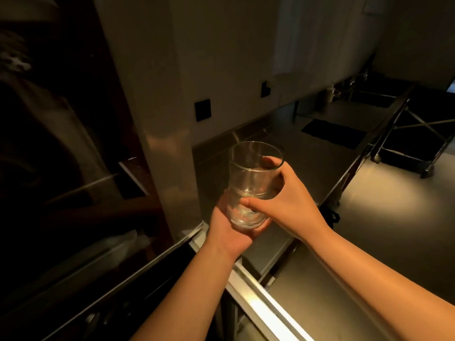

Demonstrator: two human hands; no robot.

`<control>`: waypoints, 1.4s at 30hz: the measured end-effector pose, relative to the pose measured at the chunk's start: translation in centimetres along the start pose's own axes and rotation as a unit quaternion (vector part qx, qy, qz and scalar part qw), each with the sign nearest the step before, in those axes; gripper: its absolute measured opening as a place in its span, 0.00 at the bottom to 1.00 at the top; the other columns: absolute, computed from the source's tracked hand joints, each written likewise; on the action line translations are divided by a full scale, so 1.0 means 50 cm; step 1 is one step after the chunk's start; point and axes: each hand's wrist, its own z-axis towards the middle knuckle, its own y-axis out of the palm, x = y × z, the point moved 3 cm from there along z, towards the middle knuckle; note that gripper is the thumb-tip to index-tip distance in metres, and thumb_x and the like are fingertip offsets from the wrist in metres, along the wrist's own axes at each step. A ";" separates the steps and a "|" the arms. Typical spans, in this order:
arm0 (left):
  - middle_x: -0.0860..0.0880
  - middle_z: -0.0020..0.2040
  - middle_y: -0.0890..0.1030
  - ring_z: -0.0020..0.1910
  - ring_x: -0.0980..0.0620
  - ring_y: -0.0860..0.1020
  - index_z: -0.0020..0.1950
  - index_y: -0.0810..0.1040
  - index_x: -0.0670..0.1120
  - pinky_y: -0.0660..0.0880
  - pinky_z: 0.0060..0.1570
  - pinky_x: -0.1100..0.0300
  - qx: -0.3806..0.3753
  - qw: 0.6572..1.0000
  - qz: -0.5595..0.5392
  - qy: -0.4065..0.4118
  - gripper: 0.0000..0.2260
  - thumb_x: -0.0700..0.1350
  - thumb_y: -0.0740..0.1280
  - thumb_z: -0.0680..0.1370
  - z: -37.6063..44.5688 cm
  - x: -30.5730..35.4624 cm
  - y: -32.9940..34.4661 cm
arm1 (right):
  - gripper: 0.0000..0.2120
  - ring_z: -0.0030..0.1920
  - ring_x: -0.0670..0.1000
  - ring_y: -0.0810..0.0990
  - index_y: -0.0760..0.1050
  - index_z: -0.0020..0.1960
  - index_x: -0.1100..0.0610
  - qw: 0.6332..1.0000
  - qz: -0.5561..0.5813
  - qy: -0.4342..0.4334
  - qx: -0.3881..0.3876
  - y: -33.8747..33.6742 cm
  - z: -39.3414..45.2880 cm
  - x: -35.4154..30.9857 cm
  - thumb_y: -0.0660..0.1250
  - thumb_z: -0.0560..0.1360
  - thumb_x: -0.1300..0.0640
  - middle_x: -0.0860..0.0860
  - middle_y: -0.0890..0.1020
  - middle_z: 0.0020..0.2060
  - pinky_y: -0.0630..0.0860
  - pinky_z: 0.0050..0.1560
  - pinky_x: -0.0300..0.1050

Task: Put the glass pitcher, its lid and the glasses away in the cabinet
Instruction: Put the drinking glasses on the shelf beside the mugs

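A stack of clear drinking glasses (253,178) is held upright in the air above the steel counter (307,153). My left hand (229,232) cups the bottom of the stack from below, fingers curled round its base. My right hand (285,195) grips the stack's side, thumb across the front and fingers round the far side near the upper glass. To the left, the dark cabinet (61,168) stands open, its shelves barely lit. The pitcher and its lid are not in view.
A tall steel panel (162,148) separates the cabinet from the counter. A dark mat (332,131) lies on the counter farther back, with a sink (369,97) behind it. A wheeled cart (418,134) stands at right on the floor.
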 end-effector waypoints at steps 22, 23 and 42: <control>0.39 0.54 0.81 0.53 0.41 0.80 0.55 0.81 0.38 0.72 0.59 0.49 0.013 0.983 0.008 0.183 0.21 0.53 0.61 0.77 -0.472 0.018 -0.040 | 0.46 0.56 0.36 0.76 0.60 0.69 0.41 0.969 0.063 -0.125 -0.206 0.171 -0.222 -0.305 0.76 0.56 0.38 0.35 0.76 0.55 0.76 0.57 0.43; 0.39 0.52 0.82 0.50 0.41 0.81 0.51 0.83 0.37 0.74 0.55 0.48 0.024 0.980 -0.002 0.200 0.19 0.52 0.64 0.74 -0.495 0.013 -0.047 | 0.47 0.56 0.36 0.76 0.59 0.69 0.41 0.962 0.064 -0.134 -0.229 0.181 -0.230 -0.315 0.76 0.55 0.36 0.36 0.76 0.56 0.76 0.57 0.44; 0.37 0.44 0.82 0.38 0.38 0.82 0.43 0.83 0.35 0.79 0.41 0.45 0.131 0.859 -0.177 0.462 0.17 0.48 0.63 0.73 -0.946 -0.044 -0.168 | 0.32 0.59 0.21 0.60 0.53 0.61 0.23 0.748 -0.011 -0.428 -0.507 0.413 -0.399 -0.605 0.70 0.68 0.40 0.16 0.60 0.55 0.60 0.52 0.16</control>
